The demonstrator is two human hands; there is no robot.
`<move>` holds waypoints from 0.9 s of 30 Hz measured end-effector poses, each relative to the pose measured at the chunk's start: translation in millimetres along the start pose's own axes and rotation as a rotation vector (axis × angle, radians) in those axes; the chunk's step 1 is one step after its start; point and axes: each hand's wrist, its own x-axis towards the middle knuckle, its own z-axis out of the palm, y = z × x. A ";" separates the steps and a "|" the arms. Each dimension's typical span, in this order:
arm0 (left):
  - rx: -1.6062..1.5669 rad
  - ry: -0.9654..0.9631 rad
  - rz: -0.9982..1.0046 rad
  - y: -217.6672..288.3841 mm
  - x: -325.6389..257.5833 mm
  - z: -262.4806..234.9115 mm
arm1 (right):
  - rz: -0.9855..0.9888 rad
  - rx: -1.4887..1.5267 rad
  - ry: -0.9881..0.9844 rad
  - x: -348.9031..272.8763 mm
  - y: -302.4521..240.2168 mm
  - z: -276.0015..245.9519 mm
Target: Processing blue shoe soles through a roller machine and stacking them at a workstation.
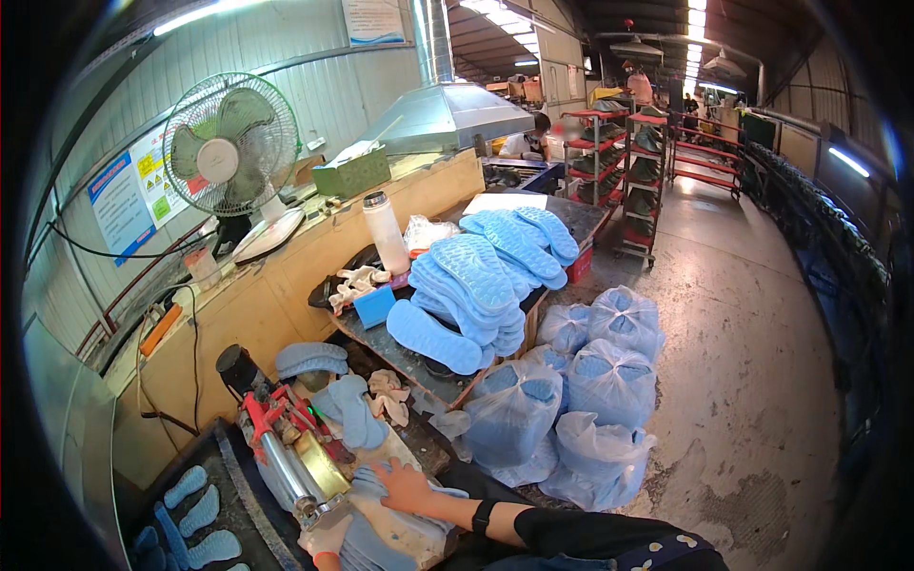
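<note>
Nearest the camera, the right hand [405,485] comes in from the lower right on a dark sleeve with a black wristband, its fingers spread and lying flat on a stack of blue shoe soles [395,533] at the bottom of the view. Just left of it the left hand [324,541], in a pale glove, is pressed against the lower end of the same stack under the tip of a machine; how its fingers are set cannot be told, since most of the hand is hidden. That machine [286,443], with red levers and a brass-coloured plate, slants across the bench right beside both hands. More blue soles [195,514] lie on a dark mat at the lower left. Behind the machine a loose pair of soles [347,409] rests near a crumpled rag [388,395]. Further back, a large heap of blue soles [476,281] covers a table [409,357], beside a white bottle [386,233]. Clear plastic bags [571,390] stuffed with blue soles sit on the concrete floor to the right. A fan [231,145] stands on the wooden counter at the left.
</note>
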 end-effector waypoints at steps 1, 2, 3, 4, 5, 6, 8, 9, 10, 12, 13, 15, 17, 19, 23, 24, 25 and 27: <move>0.032 0.043 0.041 7.7 -5.8 -3.3 | 0.038 0.037 -0.008 -1.2 -0.2 -6.2; 0.064 0.085 0.082 12.3 -8.2 -6.6 | 0.077 0.073 -0.018 -0.9 -2.1 -11.5; 0.061 0.081 0.072 17.0 -8.9 -11.9 | 0.071 0.072 -0.027 0.3 -2.5 -12.6; 0.008 0.025 0.028 20.6 -9.3 -14.3 | 0.091 0.108 -0.020 1.8 -2.0 -10.2; -0.046 -0.030 -0.016 21.0 -9.3 -10.6 | 0.112 0.144 -0.012 1.7 -2.5 -6.9; -0.025 0.077 0.039 20.1 -7.3 -6.7 | 0.107 0.142 -0.024 2.2 -4.2 -5.0; -0.051 -0.001 0.024 13.0 -9.4 -3.9 | 0.134 0.218 -0.033 1.7 -7.1 -1.6; -0.069 -0.077 0.036 20.3 -12.5 -12.1 | 0.147 0.215 -0.032 0.1 -2.5 3.2; -0.069 -0.086 0.050 21.4 -12.3 -13.6 | 0.093 0.150 0.045 -3.3 1.4 8.3; -0.175 -0.123 0.152 17.2 -8.6 -14.8 | 0.045 0.080 0.120 -6.7 1.8 11.2; -0.176 -0.126 0.152 9.8 -4.6 -8.5 | -0.015 0.025 0.132 -8.9 -9.2 11.2; -0.167 -0.067 0.078 -12.9 10.5 21.4 | -0.070 -0.032 0.149 -6.0 -20.2 11.0; -0.071 0.055 0.165 -37.6 27.3 57.1 | -0.302 -0.023 0.257 -0.4 -21.9 19.1; -0.166 0.239 0.207 -18.1 26.9 50.6 | -0.308 -0.010 0.283 6.7 -11.6 34.3; 0.217 0.752 0.197 5.7 10.7 66.9 | -0.295 0.069 0.222 7.4 -14.0 37.1; 0.168 0.808 0.181 18.6 6.4 66.8 | -0.293 0.064 0.222 7.6 -9.7 38.2; 0.161 0.805 0.193 33.3 -0.8 60.0 | -0.301 0.089 0.243 7.7 -1.4 40.3; 0.175 0.564 0.086 47.9 -18.0 44.6 | -0.308 0.111 0.255 7.2 7.5 41.6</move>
